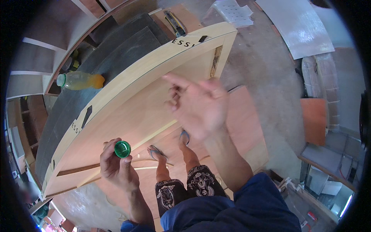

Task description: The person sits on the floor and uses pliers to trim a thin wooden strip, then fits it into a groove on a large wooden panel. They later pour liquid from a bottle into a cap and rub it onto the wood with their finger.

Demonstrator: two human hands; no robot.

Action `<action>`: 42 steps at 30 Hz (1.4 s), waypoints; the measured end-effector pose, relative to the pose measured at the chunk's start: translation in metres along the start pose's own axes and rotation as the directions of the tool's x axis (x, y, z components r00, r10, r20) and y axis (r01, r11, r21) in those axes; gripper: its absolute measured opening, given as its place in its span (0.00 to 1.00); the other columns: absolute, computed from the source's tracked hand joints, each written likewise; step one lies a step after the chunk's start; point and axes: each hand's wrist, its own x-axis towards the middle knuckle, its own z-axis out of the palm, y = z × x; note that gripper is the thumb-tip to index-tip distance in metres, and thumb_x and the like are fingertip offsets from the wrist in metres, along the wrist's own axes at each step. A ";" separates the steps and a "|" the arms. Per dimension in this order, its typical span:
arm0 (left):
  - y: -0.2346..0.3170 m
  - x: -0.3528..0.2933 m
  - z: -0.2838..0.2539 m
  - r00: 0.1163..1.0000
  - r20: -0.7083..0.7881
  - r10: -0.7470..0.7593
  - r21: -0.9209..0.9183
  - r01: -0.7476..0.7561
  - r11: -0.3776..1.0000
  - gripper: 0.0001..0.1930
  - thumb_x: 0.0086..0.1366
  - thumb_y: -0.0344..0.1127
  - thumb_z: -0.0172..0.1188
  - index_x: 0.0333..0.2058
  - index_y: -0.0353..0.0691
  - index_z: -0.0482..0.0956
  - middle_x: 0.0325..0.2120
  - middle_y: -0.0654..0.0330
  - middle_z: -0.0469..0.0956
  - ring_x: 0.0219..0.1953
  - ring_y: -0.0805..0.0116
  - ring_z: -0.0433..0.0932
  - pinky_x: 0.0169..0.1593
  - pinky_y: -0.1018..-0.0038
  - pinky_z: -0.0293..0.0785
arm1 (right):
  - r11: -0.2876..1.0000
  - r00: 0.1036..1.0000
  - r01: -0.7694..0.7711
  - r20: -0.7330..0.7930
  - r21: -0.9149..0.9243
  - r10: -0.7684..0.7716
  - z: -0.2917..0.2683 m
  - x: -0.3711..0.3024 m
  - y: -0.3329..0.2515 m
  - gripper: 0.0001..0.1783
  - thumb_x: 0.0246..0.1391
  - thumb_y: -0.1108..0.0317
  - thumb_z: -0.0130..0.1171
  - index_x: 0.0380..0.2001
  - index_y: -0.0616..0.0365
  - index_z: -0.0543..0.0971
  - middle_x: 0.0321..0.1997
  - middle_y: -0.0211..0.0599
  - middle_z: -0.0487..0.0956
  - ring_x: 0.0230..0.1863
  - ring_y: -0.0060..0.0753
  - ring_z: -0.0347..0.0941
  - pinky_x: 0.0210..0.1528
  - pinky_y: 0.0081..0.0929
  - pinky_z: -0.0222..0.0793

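Observation:
Between thumb and fingers, my left hand (118,166) holds a small round green cap (122,149), its hollow side facing up. My right hand (201,102) is raised over a wooden panel (127,98), touching nothing that I can see. Its index finger is stretched out and the thumb stands apart, while the other fingers curl; motion blurs it a little. The panel stands on edge, with a pale curved rim (145,65) bearing black print. Beyond that rim, a clear bottle (81,80) with yellow-orange liquid and a pale cap rests on a dark bench top (69,106).
A utility knife (174,23) lies on a brown board beyond the panel. Wooden shelving (38,58) curves along the left. Plywood sheets (245,120) lie on the floor around my sandalled feet. At the right are a white sheet (297,27) and an orange-brown board (313,120).

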 end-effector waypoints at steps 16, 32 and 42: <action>-0.026 -0.003 -0.005 0.996 -0.051 -0.071 -0.015 0.070 0.997 0.21 0.63 0.24 0.71 0.54 0.31 0.80 0.52 0.48 0.81 0.54 0.61 0.79 0.61 0.66 0.75 | 0.987 0.957 0.151 -0.245 -0.048 -0.158 0.004 -0.001 0.014 0.40 0.61 0.37 0.48 0.68 0.51 0.74 0.51 0.25 0.65 0.50 0.32 0.55 0.57 0.36 0.53; -0.021 -0.005 -0.009 0.998 -0.021 -0.060 -0.041 0.059 0.997 0.21 0.62 0.20 0.69 0.55 0.31 0.79 0.53 0.48 0.80 0.54 0.62 0.79 0.59 0.68 0.76 | 0.970 0.908 0.240 -0.363 0.041 -0.210 0.005 -0.007 0.005 0.42 0.63 0.35 0.46 0.72 0.49 0.71 0.49 0.25 0.64 0.47 0.32 0.53 0.55 0.33 0.53; -0.015 -0.013 -0.003 0.995 -0.005 -0.104 -0.040 0.104 0.994 0.21 0.62 0.19 0.70 0.54 0.31 0.79 0.51 0.49 0.81 0.54 0.63 0.79 0.60 0.67 0.75 | 0.966 0.902 0.253 -0.346 -0.061 -0.258 0.021 0.000 -0.009 0.40 0.63 0.35 0.47 0.68 0.50 0.74 0.47 0.27 0.62 0.45 0.33 0.53 0.51 0.33 0.54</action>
